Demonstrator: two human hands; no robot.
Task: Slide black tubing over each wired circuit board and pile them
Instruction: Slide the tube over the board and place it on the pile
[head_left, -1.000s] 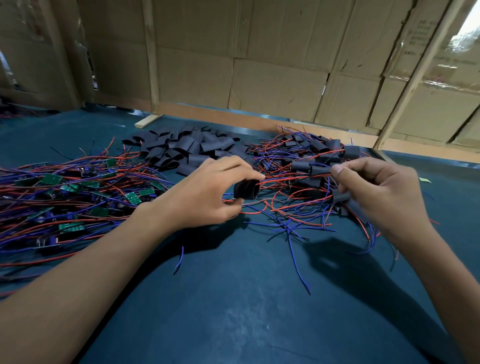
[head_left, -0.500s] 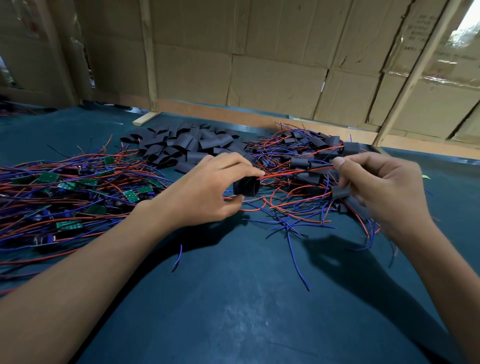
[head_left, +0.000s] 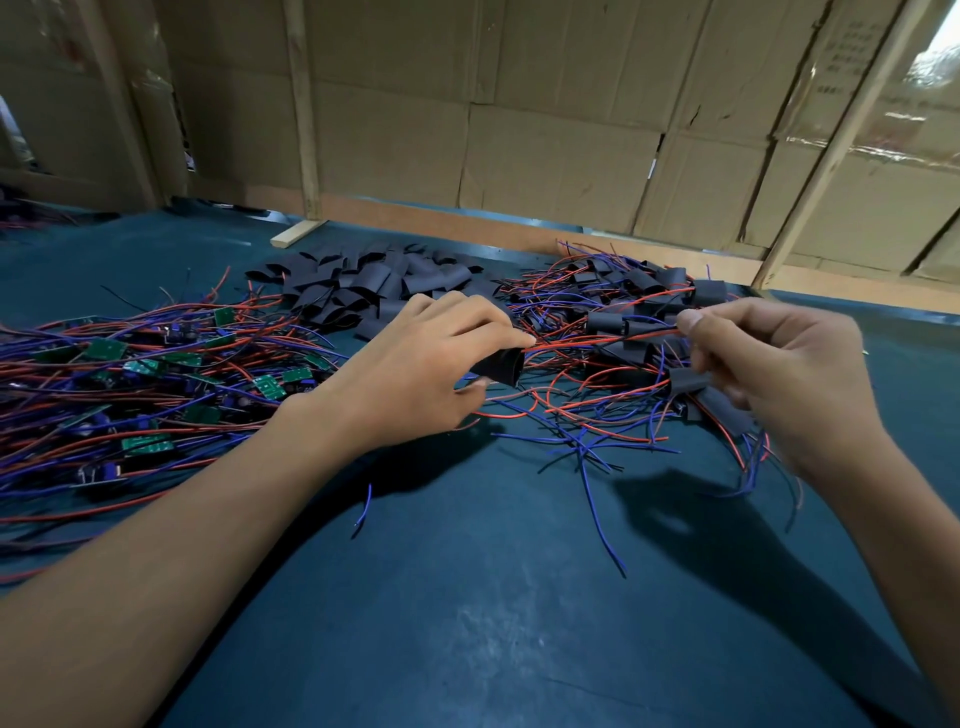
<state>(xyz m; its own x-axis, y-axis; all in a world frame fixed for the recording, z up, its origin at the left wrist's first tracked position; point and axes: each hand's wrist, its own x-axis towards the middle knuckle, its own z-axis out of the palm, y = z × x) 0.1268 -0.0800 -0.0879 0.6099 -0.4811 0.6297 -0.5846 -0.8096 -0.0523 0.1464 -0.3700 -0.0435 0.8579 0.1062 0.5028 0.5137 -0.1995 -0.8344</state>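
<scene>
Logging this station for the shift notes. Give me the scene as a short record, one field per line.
left hand: left hand grips a black tube with wires running out of its right end
right hand: right hand pinches those red and blue wires
untubed boards: green boards pile, left
spare tubing: loose black tubes heap, centre back
finished pile: tubed boards pile, right back
surface: dark blue table
backdrop: cardboard boxes

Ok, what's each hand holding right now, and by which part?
Left hand grips a black tubing piece around its body. Right hand pinches the wires running out of it, at their far end.
</scene>
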